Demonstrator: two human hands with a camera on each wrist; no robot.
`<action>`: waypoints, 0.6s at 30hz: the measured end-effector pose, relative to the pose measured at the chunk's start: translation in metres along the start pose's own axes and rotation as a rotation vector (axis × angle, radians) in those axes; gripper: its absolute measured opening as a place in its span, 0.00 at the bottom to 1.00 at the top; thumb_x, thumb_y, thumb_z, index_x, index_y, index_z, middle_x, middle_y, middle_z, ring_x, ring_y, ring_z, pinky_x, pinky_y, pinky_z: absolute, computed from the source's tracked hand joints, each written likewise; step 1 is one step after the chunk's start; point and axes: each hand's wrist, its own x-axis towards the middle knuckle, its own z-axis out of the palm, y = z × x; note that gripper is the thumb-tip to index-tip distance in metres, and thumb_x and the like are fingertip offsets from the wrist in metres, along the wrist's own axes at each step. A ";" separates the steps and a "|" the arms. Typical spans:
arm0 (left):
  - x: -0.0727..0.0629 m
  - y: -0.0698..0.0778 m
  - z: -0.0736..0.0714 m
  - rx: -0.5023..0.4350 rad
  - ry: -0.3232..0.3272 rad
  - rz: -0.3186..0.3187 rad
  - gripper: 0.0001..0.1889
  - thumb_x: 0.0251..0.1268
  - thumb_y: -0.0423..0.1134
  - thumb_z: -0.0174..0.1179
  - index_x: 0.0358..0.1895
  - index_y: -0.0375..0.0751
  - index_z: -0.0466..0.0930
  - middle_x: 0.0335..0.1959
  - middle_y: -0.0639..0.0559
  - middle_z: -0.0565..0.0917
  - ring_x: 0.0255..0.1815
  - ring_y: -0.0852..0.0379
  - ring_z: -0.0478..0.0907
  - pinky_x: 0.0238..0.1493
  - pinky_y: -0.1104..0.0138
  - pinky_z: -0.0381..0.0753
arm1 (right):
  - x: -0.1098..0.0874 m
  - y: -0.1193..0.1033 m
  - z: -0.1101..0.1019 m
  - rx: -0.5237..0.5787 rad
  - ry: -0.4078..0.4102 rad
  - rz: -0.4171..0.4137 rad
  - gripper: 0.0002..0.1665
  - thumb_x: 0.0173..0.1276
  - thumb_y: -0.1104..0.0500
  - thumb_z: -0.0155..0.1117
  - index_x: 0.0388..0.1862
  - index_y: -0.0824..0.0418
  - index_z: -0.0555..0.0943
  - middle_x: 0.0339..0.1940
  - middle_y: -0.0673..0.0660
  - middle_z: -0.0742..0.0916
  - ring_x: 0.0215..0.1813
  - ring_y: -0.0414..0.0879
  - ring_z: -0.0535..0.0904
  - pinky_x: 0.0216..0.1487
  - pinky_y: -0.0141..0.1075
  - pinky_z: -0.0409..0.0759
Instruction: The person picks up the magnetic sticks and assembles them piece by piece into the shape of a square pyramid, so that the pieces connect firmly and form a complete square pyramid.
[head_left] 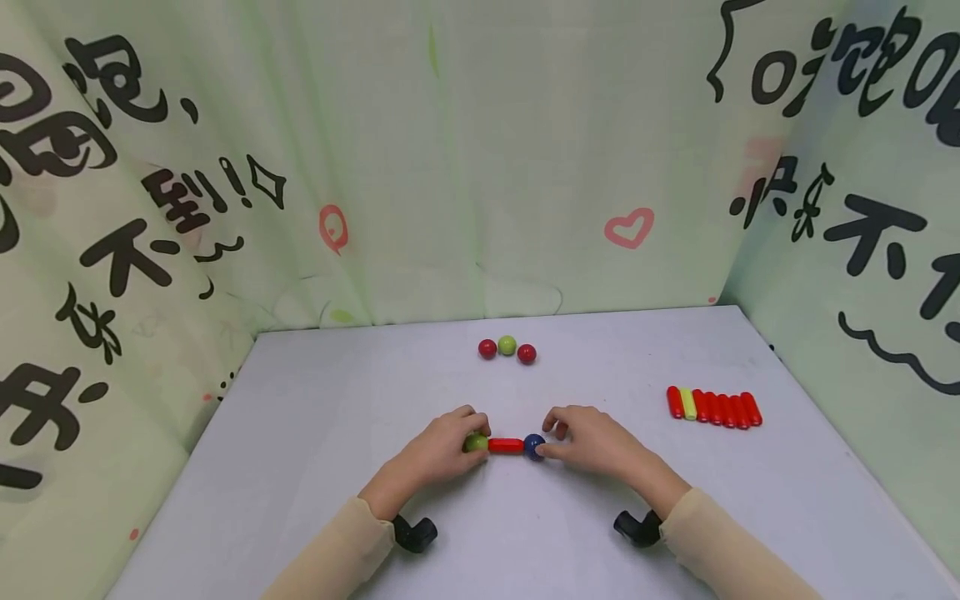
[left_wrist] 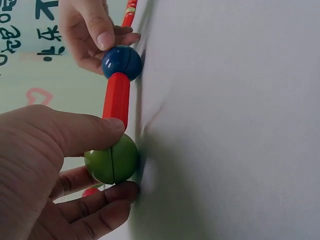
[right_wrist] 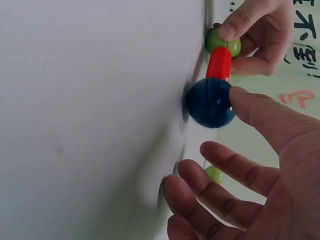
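A red rod (head_left: 506, 446) lies between a green ball (head_left: 476, 442) at its left end and a blue ball (head_left: 534, 447) at its right end, the three joined in a line. My left hand (head_left: 447, 446) grips the green ball, its thumb over the joint with the rod and its fingers around the far side, as the left wrist view shows. My right hand (head_left: 600, 446) touches the blue ball (right_wrist: 210, 102) with the thumb tip only. Its other fingers are spread and stand apart from the ball in the right wrist view.
Two red balls and a green ball (head_left: 507, 345) sit together toward the back of the white table (head_left: 330, 392). A row of red rods (head_left: 727, 410) with one yellow-green rod (head_left: 687, 403) lies at the right. Printed curtains (head_left: 525, 167) surround the table's back and sides.
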 end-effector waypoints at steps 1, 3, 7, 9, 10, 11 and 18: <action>0.000 0.000 -0.001 0.005 0.002 0.002 0.09 0.68 0.41 0.68 0.48 0.50 0.81 0.44 0.55 0.79 0.40 0.60 0.74 0.44 0.69 0.79 | -0.001 0.002 -0.002 0.002 0.002 0.007 0.17 0.64 0.47 0.77 0.46 0.52 0.85 0.37 0.50 0.85 0.40 0.44 0.78 0.44 0.40 0.81; 0.000 -0.001 -0.002 0.024 0.010 0.013 0.09 0.68 0.40 0.68 0.49 0.49 0.82 0.46 0.54 0.81 0.42 0.58 0.76 0.48 0.66 0.81 | -0.004 0.006 -0.005 -0.002 0.009 0.022 0.16 0.65 0.48 0.75 0.47 0.53 0.85 0.37 0.50 0.85 0.39 0.44 0.78 0.44 0.40 0.81; 0.001 -0.001 -0.006 0.078 0.044 0.036 0.10 0.69 0.37 0.68 0.51 0.49 0.85 0.52 0.53 0.84 0.50 0.54 0.76 0.55 0.61 0.81 | -0.008 0.017 -0.015 -0.004 0.032 0.051 0.15 0.69 0.50 0.72 0.49 0.56 0.84 0.38 0.52 0.85 0.39 0.45 0.78 0.44 0.41 0.83; 0.002 -0.002 -0.007 0.092 0.066 0.040 0.10 0.70 0.35 0.66 0.50 0.50 0.87 0.55 0.52 0.84 0.53 0.52 0.74 0.58 0.60 0.80 | -0.009 0.023 -0.021 -0.002 0.049 0.071 0.15 0.70 0.51 0.70 0.51 0.57 0.84 0.40 0.54 0.85 0.41 0.47 0.79 0.44 0.43 0.84; 0.002 -0.002 -0.008 0.097 0.077 0.040 0.10 0.71 0.34 0.65 0.50 0.50 0.87 0.56 0.51 0.83 0.55 0.52 0.73 0.58 0.59 0.80 | -0.010 0.027 -0.024 -0.005 0.059 0.082 0.16 0.71 0.51 0.70 0.52 0.58 0.83 0.41 0.55 0.86 0.42 0.48 0.79 0.45 0.45 0.84; 0.003 -0.002 -0.007 0.101 0.087 0.040 0.10 0.72 0.33 0.64 0.50 0.50 0.88 0.56 0.51 0.82 0.56 0.51 0.72 0.59 0.59 0.80 | -0.011 0.030 -0.027 -0.011 0.072 0.097 0.17 0.71 0.51 0.70 0.53 0.59 0.83 0.43 0.57 0.86 0.43 0.50 0.80 0.46 0.46 0.85; -0.001 0.012 -0.006 0.141 0.109 0.033 0.10 0.72 0.34 0.63 0.51 0.48 0.87 0.50 0.51 0.78 0.52 0.54 0.70 0.51 0.67 0.81 | -0.024 0.060 -0.045 -0.154 0.185 0.219 0.29 0.70 0.50 0.68 0.61 0.70 0.78 0.57 0.76 0.78 0.55 0.69 0.76 0.47 0.59 0.85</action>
